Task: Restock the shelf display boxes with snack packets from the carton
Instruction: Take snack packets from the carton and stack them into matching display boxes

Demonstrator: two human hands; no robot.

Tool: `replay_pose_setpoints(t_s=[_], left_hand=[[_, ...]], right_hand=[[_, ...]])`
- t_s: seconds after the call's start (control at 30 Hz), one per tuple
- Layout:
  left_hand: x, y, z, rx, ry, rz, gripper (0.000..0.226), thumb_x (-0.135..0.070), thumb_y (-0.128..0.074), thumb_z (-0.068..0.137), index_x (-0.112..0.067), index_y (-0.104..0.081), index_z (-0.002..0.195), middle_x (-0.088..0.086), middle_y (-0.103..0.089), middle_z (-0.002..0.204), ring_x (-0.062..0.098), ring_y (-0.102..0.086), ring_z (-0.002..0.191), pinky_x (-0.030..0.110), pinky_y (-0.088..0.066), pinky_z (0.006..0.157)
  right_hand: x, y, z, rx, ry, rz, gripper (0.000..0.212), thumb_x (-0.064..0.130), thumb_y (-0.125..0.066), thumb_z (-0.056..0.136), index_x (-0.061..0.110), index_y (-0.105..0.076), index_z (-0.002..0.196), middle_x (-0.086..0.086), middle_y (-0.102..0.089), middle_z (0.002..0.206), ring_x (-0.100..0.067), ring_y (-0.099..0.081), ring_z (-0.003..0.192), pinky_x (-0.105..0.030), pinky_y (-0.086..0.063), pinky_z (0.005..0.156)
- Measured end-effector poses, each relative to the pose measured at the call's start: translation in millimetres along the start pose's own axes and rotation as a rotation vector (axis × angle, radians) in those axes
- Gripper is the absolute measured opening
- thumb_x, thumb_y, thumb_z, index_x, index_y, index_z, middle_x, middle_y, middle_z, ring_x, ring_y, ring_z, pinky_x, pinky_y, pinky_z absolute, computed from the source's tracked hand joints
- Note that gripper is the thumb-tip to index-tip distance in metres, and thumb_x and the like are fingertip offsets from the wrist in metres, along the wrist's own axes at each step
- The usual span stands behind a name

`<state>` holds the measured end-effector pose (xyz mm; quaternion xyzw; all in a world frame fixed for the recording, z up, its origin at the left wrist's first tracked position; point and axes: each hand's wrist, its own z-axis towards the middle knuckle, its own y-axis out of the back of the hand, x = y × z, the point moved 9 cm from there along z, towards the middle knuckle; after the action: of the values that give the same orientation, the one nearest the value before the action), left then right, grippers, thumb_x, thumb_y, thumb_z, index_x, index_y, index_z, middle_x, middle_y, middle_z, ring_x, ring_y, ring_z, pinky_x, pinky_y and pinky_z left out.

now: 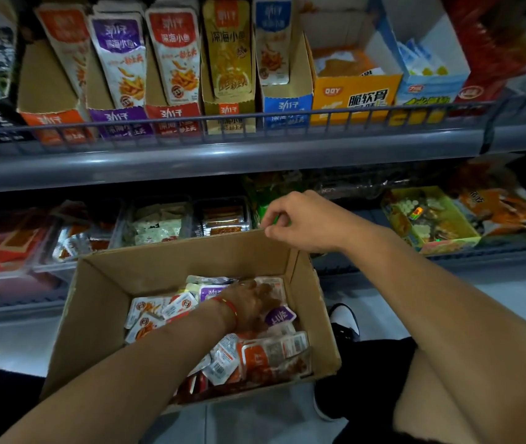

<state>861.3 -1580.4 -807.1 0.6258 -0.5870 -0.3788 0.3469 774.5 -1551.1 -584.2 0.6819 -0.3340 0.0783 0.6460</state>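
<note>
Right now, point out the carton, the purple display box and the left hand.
carton (101, 318), head view, bare inner left wall.
purple display box (120, 121), head view, front panel behind the shelf rail.
left hand (253, 307), head view, back of the hand among the packets.

carton (101, 302): matt brown cardboard | snack packets (256, 357): glossy plastic film | shelf rail (223, 155): smooth grey metal

Bare forearms, no sleeves in view. Thin red braided cord bracelet (228, 305) with one small yellow bead round the left wrist. Dark shorts (380, 357) at the near right, above a black-and-white sneaker (345, 322) on the pale floor.
</note>
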Motion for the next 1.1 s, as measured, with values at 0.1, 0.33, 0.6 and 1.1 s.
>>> replay_pose_setpoints(t_s=[0.1,0.33,0.6,1.1], left_hand=[[7,-2,-3,0.052,0.029,0.116,0.076,-0.063,-0.048,0.093,-0.033,-0.021,0.157,0.000,-0.020,0.165,0.031,-0.028,0.145,0.049,-0.029,0.115],[7,8,-15,-0.072,0.044,0.198,0.055,-0.055,-0.048,0.097,-0.024,-0.048,0.142,0.009,-0.053,0.144,0.031,-0.043,0.133,0.045,-0.033,0.106],[61,71,-94,-0.419,0.265,-0.580,0.014,-0.028,-0.047,0.105,-0.027,-0.059,0.098,-0.004,-0.068,0.086,0.017,-0.066,0.075,0.031,-0.049,0.065],[100,164,-190,-0.671,0.139,-1.226,0.024,-0.016,-0.078,0.085,-0.018,-0.066,0.106,-0.002,-0.077,0.099,0.011,-0.074,0.090,0.036,-0.062,0.081]], right_hand=[[-1,1,0,-0.001,-0.007,0.005,0.017,0.034,-0.062,0.099,0.027,-0.071,0.112,0.008,-0.070,0.097,-0.005,-0.065,0.085,-0.021,-0.050,0.071],[0,0,3,0.006,-0.012,-0.010,0.016,0.034,-0.062,0.100,0.027,-0.071,0.111,0.008,-0.070,0.097,-0.005,-0.065,0.082,-0.022,-0.049,0.068],[-1,1,9,0.003,0.039,-0.026,0.011,0.034,-0.066,0.097,0.035,-0.071,0.107,0.014,-0.069,0.103,0.001,-0.062,0.094,-0.028,-0.054,0.084],[59,21,8,-0.276,0.088,0.347,0.009,0.025,-0.064,0.099,0.023,-0.072,0.101,0.004,-0.075,0.081,-0.014,-0.071,0.069,-0.024,-0.056,0.064]])
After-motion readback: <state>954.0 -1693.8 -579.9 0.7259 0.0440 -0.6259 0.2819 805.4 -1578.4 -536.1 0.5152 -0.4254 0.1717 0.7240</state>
